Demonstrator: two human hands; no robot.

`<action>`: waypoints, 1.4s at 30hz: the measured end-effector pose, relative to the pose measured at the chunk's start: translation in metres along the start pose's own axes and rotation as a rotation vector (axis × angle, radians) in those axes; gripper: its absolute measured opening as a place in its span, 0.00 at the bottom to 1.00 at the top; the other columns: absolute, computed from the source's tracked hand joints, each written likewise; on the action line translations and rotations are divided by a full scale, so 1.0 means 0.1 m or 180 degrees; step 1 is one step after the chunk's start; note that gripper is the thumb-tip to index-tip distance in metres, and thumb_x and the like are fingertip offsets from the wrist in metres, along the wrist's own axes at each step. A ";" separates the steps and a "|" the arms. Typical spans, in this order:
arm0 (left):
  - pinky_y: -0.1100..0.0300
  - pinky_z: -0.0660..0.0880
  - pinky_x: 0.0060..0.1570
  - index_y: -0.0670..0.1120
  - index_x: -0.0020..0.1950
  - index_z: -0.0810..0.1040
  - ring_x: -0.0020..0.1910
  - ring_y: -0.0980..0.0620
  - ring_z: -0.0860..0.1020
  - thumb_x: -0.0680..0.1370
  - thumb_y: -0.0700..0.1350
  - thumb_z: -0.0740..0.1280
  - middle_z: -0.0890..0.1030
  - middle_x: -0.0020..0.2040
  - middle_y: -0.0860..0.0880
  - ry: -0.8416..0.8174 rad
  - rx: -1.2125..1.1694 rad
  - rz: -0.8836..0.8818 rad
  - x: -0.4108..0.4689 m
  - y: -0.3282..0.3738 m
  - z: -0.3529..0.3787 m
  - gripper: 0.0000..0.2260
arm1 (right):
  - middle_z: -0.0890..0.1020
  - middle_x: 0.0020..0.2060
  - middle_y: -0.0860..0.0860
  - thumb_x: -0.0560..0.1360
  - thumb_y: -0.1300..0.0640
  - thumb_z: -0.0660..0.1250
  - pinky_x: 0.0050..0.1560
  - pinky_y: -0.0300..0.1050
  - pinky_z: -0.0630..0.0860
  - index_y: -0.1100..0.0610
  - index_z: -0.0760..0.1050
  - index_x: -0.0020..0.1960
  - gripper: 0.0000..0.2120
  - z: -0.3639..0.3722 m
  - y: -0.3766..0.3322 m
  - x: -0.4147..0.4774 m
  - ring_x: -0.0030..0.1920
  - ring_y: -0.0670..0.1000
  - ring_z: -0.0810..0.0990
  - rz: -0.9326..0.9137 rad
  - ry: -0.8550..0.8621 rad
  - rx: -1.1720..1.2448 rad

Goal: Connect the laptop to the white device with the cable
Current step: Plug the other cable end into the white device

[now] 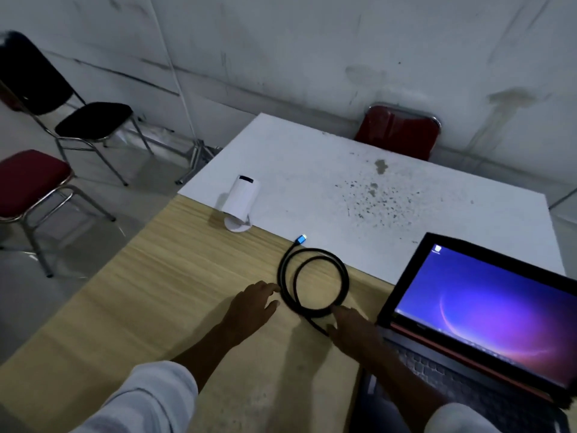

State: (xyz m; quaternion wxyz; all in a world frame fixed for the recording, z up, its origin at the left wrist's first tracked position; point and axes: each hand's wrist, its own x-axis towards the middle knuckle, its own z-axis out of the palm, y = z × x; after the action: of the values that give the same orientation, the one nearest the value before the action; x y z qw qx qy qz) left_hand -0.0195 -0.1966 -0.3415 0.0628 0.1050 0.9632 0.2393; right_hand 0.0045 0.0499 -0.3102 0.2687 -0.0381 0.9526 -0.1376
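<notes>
Cable (313,282) lies coiled mid-tabletop — both hands, left hand (253,303) and right hand (351,328), rest open, gripping nothing; better to uncoil fully before plugging either end.

Hands (299,317) at coiled cable (313,282), seemingly touching; laptop (487,310) beside.

Light grey sleeves (150,398) (pushed up), bare forearms.

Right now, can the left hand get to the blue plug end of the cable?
Probably yes. The left hand lies open beside the coiled cable, and the blue plug sits just beyond the coil on bare tabletop, with nothing between them.
</notes>
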 end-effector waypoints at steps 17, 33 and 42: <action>0.43 0.79 0.48 0.52 0.72 0.67 0.59 0.39 0.74 0.74 0.50 0.71 0.72 0.66 0.41 0.1021 0.0465 -0.0381 1.75 -1.14 -1.03 0.28 | 0.72 0.69 0.63 0.76 0.52 0.65 0.62 0.58 0.74 0.59 0.67 0.71 0.25 -0.14 -0.87 1.76 0.67 0.65 0.72 -0.0413 0.0888 -0.0203; 0.47 0.77 0.41 0.64 0.75 0.49 0.54 0.38 0.71 0.71 0.63 0.70 0.65 0.62 0.39 0.0524 0.0234 -0.0958 1.73 -1.08 -0.86 0.40 | 0.72 0.70 0.60 0.68 0.53 0.73 0.62 0.69 0.69 0.55 0.75 0.64 0.25 0.55 -1.08 1.62 0.67 0.64 0.73 -0.1328 0.1118 -0.0873; 0.49 0.75 0.43 0.65 0.76 0.47 0.54 0.40 0.71 0.68 0.69 0.67 0.65 0.61 0.40 0.0342 0.0224 -0.1116 0.93 -0.88 -0.76 0.43 | 0.81 0.61 0.50 0.68 0.52 0.73 0.59 0.54 0.78 0.49 0.77 0.55 0.16 0.83 -1.15 0.94 0.58 0.55 0.81 -0.1463 0.1104 -0.0196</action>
State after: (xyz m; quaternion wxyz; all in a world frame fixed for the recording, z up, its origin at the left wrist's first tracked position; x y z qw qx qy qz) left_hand -0.1381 -0.2845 -0.3230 0.0482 -0.0753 0.9765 0.1960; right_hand -0.0325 -0.0947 -0.3929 0.0622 -0.2369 0.9544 -0.1704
